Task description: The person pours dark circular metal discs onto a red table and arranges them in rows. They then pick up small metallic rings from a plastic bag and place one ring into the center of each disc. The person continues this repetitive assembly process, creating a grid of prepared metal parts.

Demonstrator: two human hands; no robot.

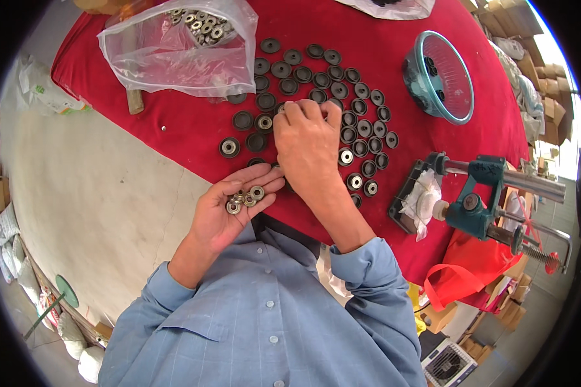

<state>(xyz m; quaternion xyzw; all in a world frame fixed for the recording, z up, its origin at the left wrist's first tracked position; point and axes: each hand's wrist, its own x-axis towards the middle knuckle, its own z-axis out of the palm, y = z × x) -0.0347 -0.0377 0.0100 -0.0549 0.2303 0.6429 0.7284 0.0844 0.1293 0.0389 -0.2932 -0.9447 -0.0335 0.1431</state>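
Palm up at the near edge of the red cloth, my left hand (229,203) is open, with several small metal bearings (250,198) resting on its palm and fingers. My right hand (308,138) reaches over the black round caps (321,80) spread on the cloth. Its fingers are bent downward and their tips are hidden, so what they touch or hold does not show. Some caps have a bearing seated in the middle, such as the cap (230,147) left of my right hand and the cap (346,156) to its right.
A clear plastic bag (174,64) of bearings lies at the far left, over a wooden handle (135,102). At the far right stands a teal basket (461,77) with a few black parts inside. A green hand press (484,187) is on the right.
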